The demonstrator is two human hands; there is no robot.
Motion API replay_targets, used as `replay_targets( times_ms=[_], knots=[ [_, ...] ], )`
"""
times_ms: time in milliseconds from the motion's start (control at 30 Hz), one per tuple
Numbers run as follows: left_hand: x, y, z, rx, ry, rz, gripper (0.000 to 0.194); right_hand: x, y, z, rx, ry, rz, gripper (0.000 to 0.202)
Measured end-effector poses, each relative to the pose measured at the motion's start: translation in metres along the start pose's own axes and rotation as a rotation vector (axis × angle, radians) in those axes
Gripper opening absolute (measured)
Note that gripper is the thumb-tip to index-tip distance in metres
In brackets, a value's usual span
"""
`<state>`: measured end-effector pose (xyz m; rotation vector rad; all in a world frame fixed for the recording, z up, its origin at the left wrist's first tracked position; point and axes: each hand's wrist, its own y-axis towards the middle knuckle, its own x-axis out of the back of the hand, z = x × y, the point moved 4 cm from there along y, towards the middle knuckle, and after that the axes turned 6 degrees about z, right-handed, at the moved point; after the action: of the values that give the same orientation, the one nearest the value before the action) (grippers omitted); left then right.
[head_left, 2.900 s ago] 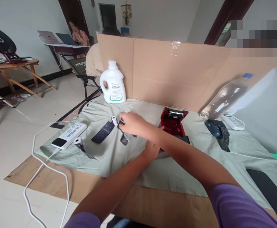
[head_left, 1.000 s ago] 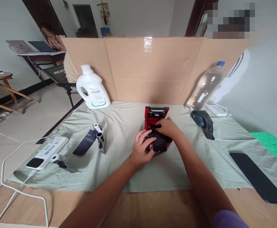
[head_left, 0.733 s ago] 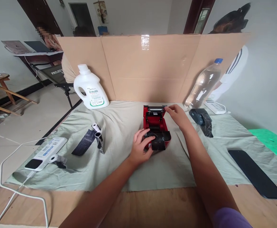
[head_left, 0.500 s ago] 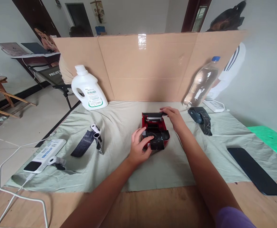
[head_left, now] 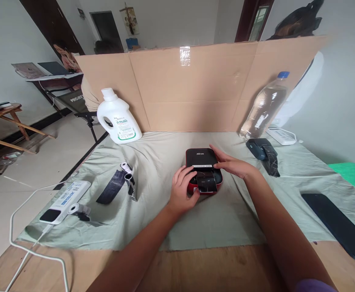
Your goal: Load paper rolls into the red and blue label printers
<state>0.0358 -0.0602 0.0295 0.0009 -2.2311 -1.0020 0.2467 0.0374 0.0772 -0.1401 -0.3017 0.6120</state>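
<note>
A small red printer (head_left: 202,167) with a black lid sits mid-cloth, its lid down. A dark strip of paper (head_left: 207,184) sticks out of its front slot. My left hand (head_left: 183,192) grips the printer's left front corner. My right hand (head_left: 230,164) lies flat against the right edge of the lid, fingers straight. To the left lie a dark paper strip with a small white roll (head_left: 116,184) and another small roll (head_left: 75,209).
A white detergent jug (head_left: 118,119) and a clear bottle (head_left: 264,107) stand against the cardboard screen (head_left: 192,89). A white device with a cable (head_left: 65,196) lies left, a blue device (head_left: 261,150) right, a dark slab (head_left: 338,225) near right. A person sits behind the screen.
My right hand took a roll from the left and set it into the open printer, then swung the lid down shut. The left hand stayed on the printer's front.
</note>
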Motion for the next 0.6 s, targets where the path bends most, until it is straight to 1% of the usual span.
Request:
replay_targets(
  times_ms=[200, 333, 433, 500, 533, 600],
  knots=[
    [0.003, 0.007, 0.001, 0.048, 0.040, 0.007, 0.057, -0.001, 0.000, 0.000, 0.011, -0.049, 0.019, 0.106],
    [0.002, 0.006, 0.004, 0.003, -0.005, -0.016, 0.054, -0.001, -0.001, 0.002, 0.003, -0.038, -0.001, 0.105],
    [0.002, 0.002, 0.007, -0.022, -0.084, -0.024, 0.058, 0.000, -0.003, 0.004, -0.012, 0.018, -0.025, 0.109],
    [0.002, 0.002, 0.010, 0.042, -0.165, -0.013, 0.066, -0.002, -0.006, 0.001, -0.054, 0.067, -0.035, 0.108],
    [0.002, 0.001, 0.011, 0.102, -0.214, -0.003, 0.073, -0.004, -0.009, -0.003, -0.073, 0.087, -0.050, 0.103],
    [0.001, 0.001, 0.015, 0.248, -0.320, 0.040, 0.089, -0.010, -0.016, -0.013, -0.065, 0.126, -0.122, 0.082]
  ],
)
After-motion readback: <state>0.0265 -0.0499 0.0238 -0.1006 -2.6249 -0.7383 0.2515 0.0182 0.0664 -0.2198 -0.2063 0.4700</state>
